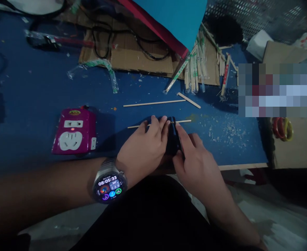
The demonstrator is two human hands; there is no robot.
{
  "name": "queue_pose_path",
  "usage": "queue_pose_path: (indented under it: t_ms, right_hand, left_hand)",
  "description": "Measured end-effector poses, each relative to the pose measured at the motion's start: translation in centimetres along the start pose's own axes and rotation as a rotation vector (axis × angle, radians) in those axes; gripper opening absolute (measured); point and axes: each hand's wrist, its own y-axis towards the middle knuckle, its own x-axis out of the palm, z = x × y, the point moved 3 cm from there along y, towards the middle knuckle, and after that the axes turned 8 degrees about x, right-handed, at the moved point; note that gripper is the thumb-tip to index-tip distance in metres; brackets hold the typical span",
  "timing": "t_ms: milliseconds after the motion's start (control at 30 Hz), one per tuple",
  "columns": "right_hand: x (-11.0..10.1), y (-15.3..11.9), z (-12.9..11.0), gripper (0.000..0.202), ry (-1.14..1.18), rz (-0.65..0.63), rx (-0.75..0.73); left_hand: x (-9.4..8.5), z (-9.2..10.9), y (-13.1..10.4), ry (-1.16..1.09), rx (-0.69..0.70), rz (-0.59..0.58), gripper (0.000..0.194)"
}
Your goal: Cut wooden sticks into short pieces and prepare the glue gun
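Note:
A thin wooden stick (pixel 186 121) lies crosswise on the blue tabletop. My left hand (pixel 147 148), wearing a watch (pixel 109 183), presses it down with the fingers closed over its middle. My right hand (pixel 195 157) is closed around a dark, slim knife (pixel 178 139). The knife's tip crosses the stick just right of my left fingertips; its handle is mostly hidden by my fingers. Behind them lies a second thin wooden stick (pixel 153 103), its right end by a short flat craft stick (pixel 189 100).
A purple power socket (pixel 73 130) sits at left. Farther back are wrapped chopsticks (pixel 194 75), cardboard (pixel 140 61), black cable and a hanging blue sheet (pixel 179 21). Pale shavings (pixel 230 129) and tape rolls (pixel 282 129) lie at right. The table's front edge (pixel 244 166) is near my right wrist.

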Motion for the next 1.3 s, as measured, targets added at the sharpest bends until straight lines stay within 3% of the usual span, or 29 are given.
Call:
queue_pose_path:
  t_ms: [300, 567, 1300]
  right_hand:
    - [0.7, -1.5, 0.2, 0.075, -0.022, -0.021, -0.016]
    - [0.5, -0.5, 0.0, 0.074, -0.018, 0.009, -0.019]
    - [0.5, -0.8, -0.1, 0.073, -0.048, 0.003, -0.005]
  left_hand:
    - [-0.5, -0.1, 0.3, -0.041, 0.018, -0.069, 0.082]
    - [-0.3, -0.1, 0.4, -0.050, 0.011, -0.074, 0.068]
    - [-0.3, -0.2, 0.5, -0.046, 0.017, -0.082, 0.074]
